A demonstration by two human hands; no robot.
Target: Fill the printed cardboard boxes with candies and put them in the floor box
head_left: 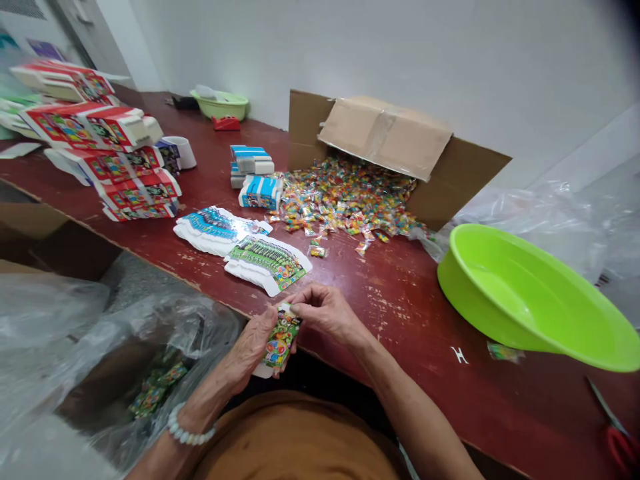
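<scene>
My left hand (256,343) is wrapped round a small green printed candy box (281,340), held at the front edge of the table. At the top end of this box, the fingers of my right hand (325,310) pinch its flap. A white flap sticks out at the box's lower end. Just beyond my hands lies a fanned stack of flat green cartons (270,260), with a fan of flat blue cartons (217,229) beside it. Small wrapped candies (340,200) spill in a heap from a cardboard box (385,133) lying on its side.
Red cartons (135,177) are piled at the left, and bundled blue cartons (260,192) stand by the candies. A lime-green basin (525,293) is at the right, near red-handled scissors (617,433). Below left, a plastic-lined box (100,380) holds green packs (157,390).
</scene>
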